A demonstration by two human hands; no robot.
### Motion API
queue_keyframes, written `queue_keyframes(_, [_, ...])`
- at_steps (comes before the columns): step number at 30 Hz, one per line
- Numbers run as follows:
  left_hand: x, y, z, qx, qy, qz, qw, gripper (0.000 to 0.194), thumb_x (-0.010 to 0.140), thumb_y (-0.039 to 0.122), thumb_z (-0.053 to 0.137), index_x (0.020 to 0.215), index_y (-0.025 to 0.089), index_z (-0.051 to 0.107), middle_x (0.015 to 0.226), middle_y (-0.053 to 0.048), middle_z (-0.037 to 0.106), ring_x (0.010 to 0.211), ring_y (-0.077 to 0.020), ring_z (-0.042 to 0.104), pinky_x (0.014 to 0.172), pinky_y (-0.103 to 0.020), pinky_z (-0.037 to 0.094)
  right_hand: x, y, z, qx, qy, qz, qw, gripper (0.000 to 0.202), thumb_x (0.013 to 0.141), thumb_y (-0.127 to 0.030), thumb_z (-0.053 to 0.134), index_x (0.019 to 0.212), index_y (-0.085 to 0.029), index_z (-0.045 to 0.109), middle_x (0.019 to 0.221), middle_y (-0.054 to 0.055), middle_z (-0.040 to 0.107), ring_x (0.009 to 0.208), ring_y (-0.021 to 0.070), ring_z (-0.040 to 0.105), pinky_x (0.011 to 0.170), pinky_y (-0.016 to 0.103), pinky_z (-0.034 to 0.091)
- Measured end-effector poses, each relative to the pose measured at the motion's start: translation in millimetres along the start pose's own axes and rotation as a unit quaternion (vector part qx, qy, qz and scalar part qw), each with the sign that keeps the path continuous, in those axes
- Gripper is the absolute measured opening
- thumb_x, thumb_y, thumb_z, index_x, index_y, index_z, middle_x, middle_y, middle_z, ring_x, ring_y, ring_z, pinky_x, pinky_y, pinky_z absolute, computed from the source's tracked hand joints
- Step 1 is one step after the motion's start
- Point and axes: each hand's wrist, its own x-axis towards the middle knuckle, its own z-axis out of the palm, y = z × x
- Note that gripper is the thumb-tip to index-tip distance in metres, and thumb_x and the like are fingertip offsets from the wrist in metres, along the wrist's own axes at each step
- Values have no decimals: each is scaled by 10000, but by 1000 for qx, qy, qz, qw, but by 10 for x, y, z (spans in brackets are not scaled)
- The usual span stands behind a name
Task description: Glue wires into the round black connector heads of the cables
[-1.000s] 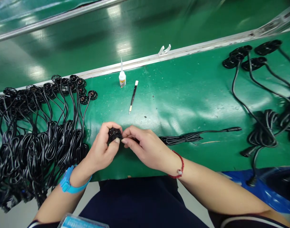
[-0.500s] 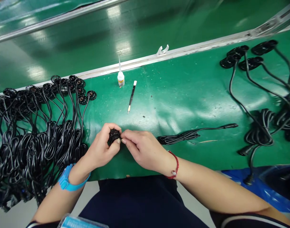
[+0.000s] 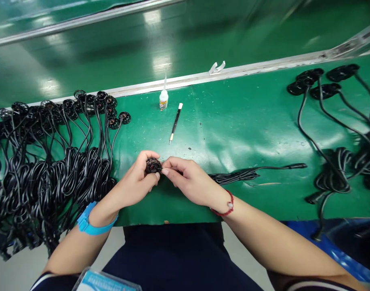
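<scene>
Between finger and thumb of my left hand is a round black part, its open face with a bit of red inside turned up. My right hand is pinched at the part's right edge, on something thin that is too small to make out. A bundled black cable lies just right of my right hand, its thin end with a connector stretching right. Beyond my hands, a black pen-like tool with a white end and a small white bottle with a thin nozzle are on the green table.
Many black coiled cables with round ends cover the left side. More cables with black oval heads lie at the right. A white clip sits on the rail behind. Blue plastic is below the table's right edge.
The black part has tilted, so its inside with red now shows. Both hands appear slightly further right, and the whole view has shifted a little.
</scene>
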Motion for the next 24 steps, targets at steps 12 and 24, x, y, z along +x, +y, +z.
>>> queue_keyframes(12, [-27, 35, 15, 81, 26, -7, 996, 368, 904, 278, 483, 1259, 266, 387, 855, 10, 526, 705, -128, 488, 668, -295, 399, -5, -28, 12, -41, 45, -15, 998, 167, 907, -258, 480, 755, -197, 510, 579, -54, 515, 506, 89, 425, 523, 222, 323])
queue_keyframes(24, [28, 6, 82, 112, 83, 46, 989, 331, 878, 185, 467, 1197, 211, 384, 880, -2, 519, 736, -140, 498, 682, -299, 417, -32, 9, 95, -138, 116, -68, 981, 147, 907, -222, 495, 764, -197, 518, 628, -25, 575, 518, 98, 459, 551, 228, 332])
